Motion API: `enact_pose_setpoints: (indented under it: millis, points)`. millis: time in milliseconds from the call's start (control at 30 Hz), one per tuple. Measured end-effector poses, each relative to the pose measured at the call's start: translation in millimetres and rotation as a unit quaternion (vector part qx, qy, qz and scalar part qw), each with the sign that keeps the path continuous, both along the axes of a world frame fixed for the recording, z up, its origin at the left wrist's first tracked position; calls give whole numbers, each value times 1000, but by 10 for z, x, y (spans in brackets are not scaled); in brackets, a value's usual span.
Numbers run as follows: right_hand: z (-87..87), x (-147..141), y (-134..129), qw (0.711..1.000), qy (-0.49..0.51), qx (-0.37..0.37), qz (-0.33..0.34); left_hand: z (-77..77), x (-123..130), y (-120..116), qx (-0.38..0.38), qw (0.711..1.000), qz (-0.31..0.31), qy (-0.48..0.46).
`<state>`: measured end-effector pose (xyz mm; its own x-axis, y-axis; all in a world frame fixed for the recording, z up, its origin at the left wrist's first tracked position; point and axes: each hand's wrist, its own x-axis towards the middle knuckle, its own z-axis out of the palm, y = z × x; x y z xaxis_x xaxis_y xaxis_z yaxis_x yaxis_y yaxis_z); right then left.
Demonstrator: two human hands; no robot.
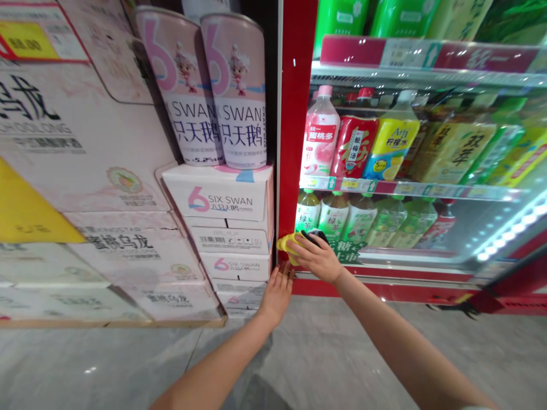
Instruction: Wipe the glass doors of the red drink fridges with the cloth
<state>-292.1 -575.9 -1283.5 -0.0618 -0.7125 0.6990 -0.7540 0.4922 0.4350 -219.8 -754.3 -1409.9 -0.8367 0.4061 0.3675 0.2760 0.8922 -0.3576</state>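
My right hand (318,259) presses a yellow cloth (284,244) against the lower left part of the red fridge frame (292,142). Something black shows at the top of that hand; I cannot make out whether it belongs to the cloth. Below and to the left, my left hand (277,295) has its fingers stretched out, with nothing seen in them. Its fingertips lie at the gap between the fridge frame and a stack of white Six Swan cartons (222,196). Whether they touch either one is unclear.
Two tall Six Swan cans (239,85) stand on the cartons. Larger pale cartons (106,131) are stacked at left, with a yellow price sign (32,42). Inside the fridge, shelves hold drink bottles (322,134) behind a shelf rail (410,189). Grey tiles cover the floor (307,353).
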Motion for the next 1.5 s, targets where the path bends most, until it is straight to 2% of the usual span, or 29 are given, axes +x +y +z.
enact_pose_setpoints:
  millis: [67,200,367,433,600,667,767,867,1000,1100,1167,1233,1300,1367,1433,1500]
  points:
    - [-23,14,57,1000,-19,9,-23,-57,20,-5,1,1000,-1,-4]
    - [-78,43,-2,994,-48,-35,-93,-150,85,-34,-1,1000,-3,-13]
    - [-487,78,63,996,-47,71,-16,-237,115,-154,-6,999,-27,-40]
    - [-574,73,108,994,-51,95,-7,-260,127,-197,-3,998,-38,-47]
    - [-532,50,-46,994,-76,63,-46,-268,208,-252,3,998,-43,-48]
    - [-556,64,-77,993,-89,70,-33,-253,242,-284,-5,997,-53,-49]
    - [-640,109,58,988,-107,112,0,-225,266,-353,-18,997,-65,-46]
    - [-650,140,199,986,-114,117,-10,-209,267,-408,-25,996,-73,-42]
    - [-569,112,-2,988,-112,101,-34,-209,264,-405,-43,995,-83,-38]
    - [-606,68,-87,987,-104,122,-20,-192,255,-381,-55,995,-82,-28]
    - [-687,43,123,985,-93,144,-2,-164,241,-375,-59,995,-79,-17]
    - [-774,34,524,986,-70,154,5,-124,218,-369,-59,995,-80,-8]
    - [-828,44,945,988,-40,148,-7,-73,187,-349,-59,995,-84,0]
    - [-824,62,1188,989,-30,139,-35,-13,152,-305,-57,995,-86,8]
    - [-772,67,1172,988,-39,135,-59,53,116,-243,-54,995,-84,18]
    - [-699,44,990,988,-49,135,-61,120,84,-187,-53,995,-84,27]
